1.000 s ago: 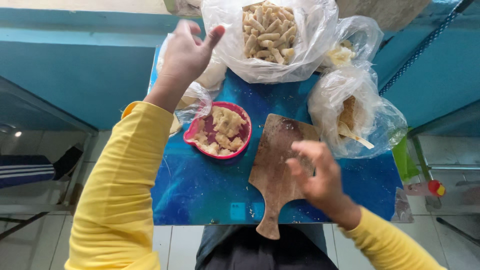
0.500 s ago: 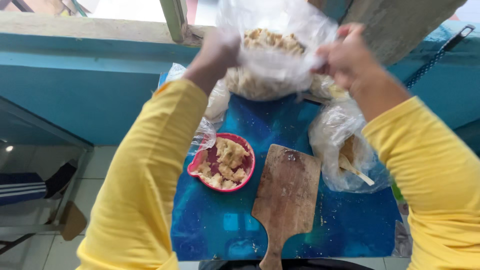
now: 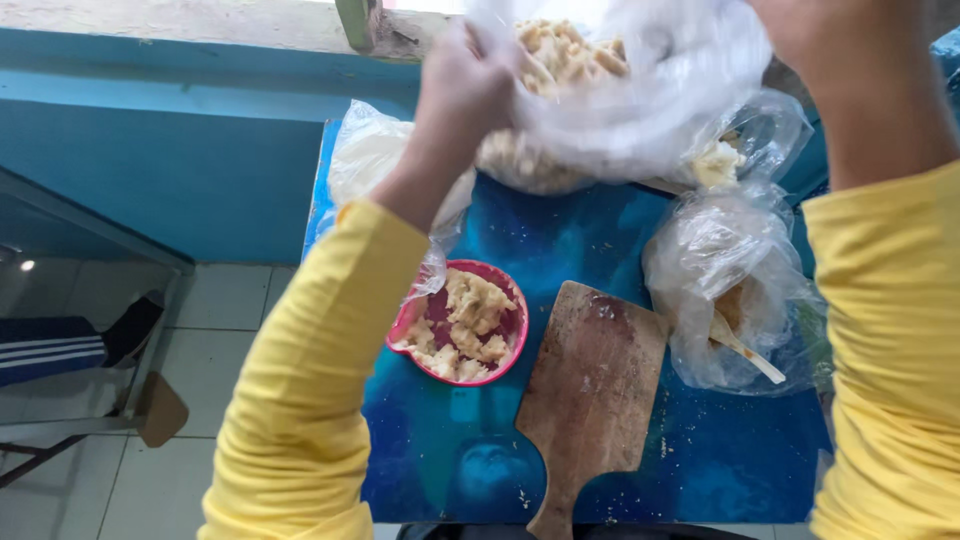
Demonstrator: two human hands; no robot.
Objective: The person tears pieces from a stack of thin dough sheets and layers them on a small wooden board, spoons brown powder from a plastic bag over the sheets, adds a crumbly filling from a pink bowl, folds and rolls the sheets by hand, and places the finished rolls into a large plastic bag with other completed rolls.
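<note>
Head view shows both hands now up at the big clear plastic bag of pale fried pieces [image 3: 600,100], where a second ago they hung apart over the blue table [image 3: 610,250]. Left hand [image 3: 465,90] has its fingers pinched on the bag's left edge; right hand [image 3: 830,40] grips the right (its fingers mostly out of frame). Raised between the fingers, the bag is well above the pink bowl [image 3: 505,345] and wooden cutting board [image 3: 590,390].

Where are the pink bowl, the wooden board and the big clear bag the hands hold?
pink bowl [image 3: 512,330], head view, right rim
wooden cutting board [image 3: 595,370], head view, middle of blade
big clear plastic bag [image 3: 650,120], head view, front wall
</note>
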